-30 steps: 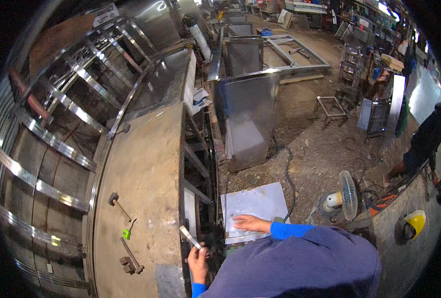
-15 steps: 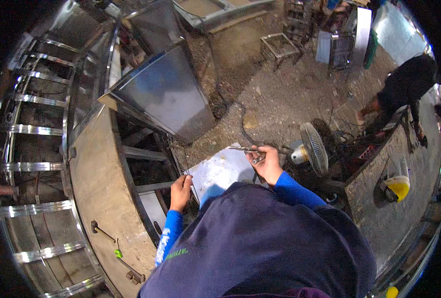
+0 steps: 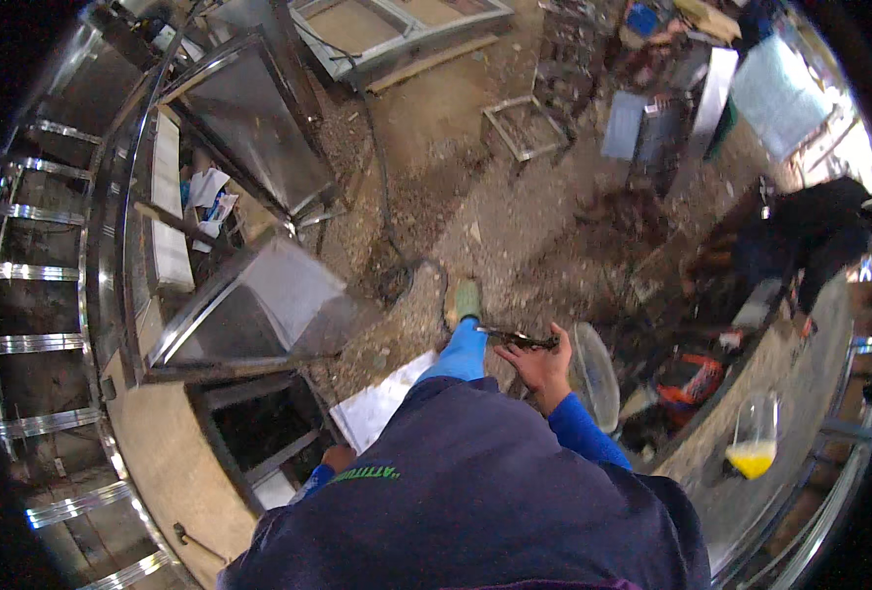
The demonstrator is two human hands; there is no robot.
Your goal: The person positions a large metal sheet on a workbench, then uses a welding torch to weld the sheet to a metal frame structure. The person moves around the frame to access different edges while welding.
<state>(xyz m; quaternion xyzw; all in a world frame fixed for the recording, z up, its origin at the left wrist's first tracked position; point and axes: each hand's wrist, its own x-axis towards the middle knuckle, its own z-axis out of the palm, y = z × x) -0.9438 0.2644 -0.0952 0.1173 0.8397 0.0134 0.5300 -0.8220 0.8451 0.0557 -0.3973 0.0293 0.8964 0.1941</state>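
Note:
My right hand is in front of my body, curled around a long dark metal tool. The tool points left over my shin; blur hides its exact kind. Low on the left, my left hand shows only in part beside my shirt, next to the frame of the bench. Its fingers cannot be made out. A white sheet lies between that hand and my blue-clad leg, whose foot is on the littered floor.
A fan stands close to my right hand. Right is a bench with a clear cup of yellow stuff; a person in dark clothes bends beyond it. Metal-framed panels, a wooden bench top and a ladder line the left.
My view has swung forward, and one leg has come out ahead of me. My left hand has dropped back beside my body. The right hand still carries the metal tool.

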